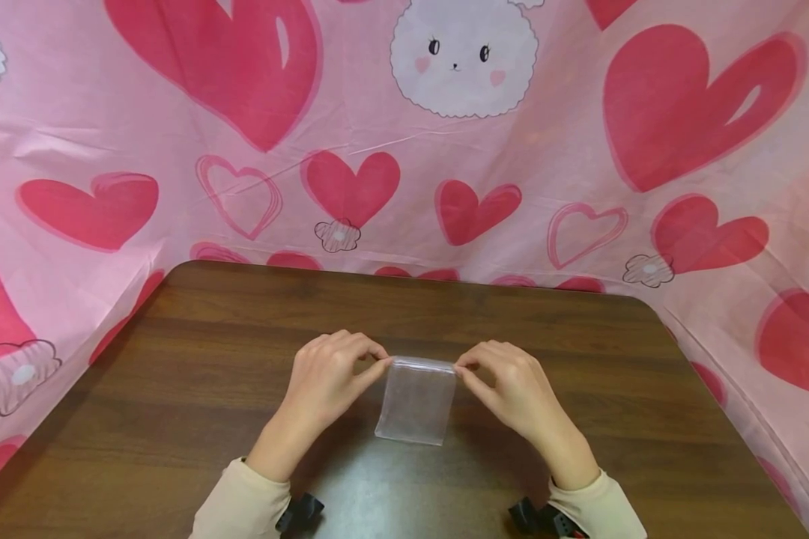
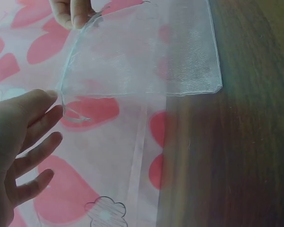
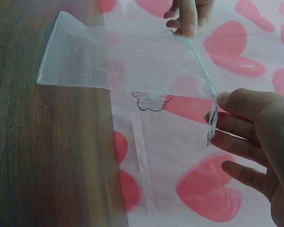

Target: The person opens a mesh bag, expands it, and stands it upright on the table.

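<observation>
A small sheer white drawstring pouch [image 1: 416, 404] hangs between both hands above the table, its gathered top edge level with the fingertips. My left hand [image 1: 333, 374] pinches the top left corner between thumb and forefinger. At the opposite top corner, my right hand [image 1: 508, 382] pinches the pouch the same way. Both wrist views show the pouch [image 2: 128, 56] stretched flat and see-through, with the hearts of the cloth visible through it. A short loose cord end [image 2: 78, 115] dangles by the left fingers, and another cord end [image 3: 211, 130] lies along the right fingers.
A dark brown wooden table [image 1: 175, 419] with rounded far corners lies under the hands. Pink cloth [image 1: 377, 135] printed with red hearts hangs behind the table and along both sides. Black wrist devices [image 1: 301, 513] sit at the cuffs of the cream sleeves [image 1: 243, 501].
</observation>
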`<state>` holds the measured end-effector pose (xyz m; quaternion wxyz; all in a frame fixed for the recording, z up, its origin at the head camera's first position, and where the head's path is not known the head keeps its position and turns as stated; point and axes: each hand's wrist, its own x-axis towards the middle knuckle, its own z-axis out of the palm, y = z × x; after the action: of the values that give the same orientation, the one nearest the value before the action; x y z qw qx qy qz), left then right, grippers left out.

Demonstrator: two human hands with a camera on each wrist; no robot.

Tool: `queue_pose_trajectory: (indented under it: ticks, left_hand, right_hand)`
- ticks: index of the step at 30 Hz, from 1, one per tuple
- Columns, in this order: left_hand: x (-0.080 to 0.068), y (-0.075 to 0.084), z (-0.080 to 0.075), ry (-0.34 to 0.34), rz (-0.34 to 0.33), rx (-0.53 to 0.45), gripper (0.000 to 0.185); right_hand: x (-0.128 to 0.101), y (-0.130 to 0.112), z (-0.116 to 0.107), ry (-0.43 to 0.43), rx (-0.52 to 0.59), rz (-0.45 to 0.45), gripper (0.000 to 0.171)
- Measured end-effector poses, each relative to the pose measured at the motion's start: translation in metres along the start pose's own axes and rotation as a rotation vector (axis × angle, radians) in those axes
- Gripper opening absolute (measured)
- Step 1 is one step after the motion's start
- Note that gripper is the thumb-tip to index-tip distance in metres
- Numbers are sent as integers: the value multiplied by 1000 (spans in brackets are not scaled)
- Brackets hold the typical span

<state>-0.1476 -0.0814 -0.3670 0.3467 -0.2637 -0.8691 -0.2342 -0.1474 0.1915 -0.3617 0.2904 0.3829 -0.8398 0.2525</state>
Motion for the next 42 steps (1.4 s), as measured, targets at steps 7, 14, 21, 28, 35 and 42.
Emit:
queue_pose_trajectory:
  ticks: [7, 14, 21, 28, 35, 42]
  left_hand:
    - [-2, 2, -1, -56, -106, -58, 13]
    - [-3, 3, -1, -160, -177, -157, 21]
    - [-4, 5, 2, -221, -193, -162, 21]
    - [-3, 5, 3, -192, -179, -156, 14]
    - [-3, 6, 1, -158, -209, -175, 13]
    - [-2, 10, 2, -93, -206, -214, 12]
  right_hand:
    - [-1, -3, -1, 20, 72, 68, 4]
    - [-1, -4, -4, 65, 141, 146, 17]
    - [1, -8, -6, 72, 229, 215, 19]
    - [1, -8, -6, 96, 243, 215, 21]
    - [0, -8, -5, 101, 219, 229, 24]
    - [-2, -11, 2, 28, 184, 262, 20]
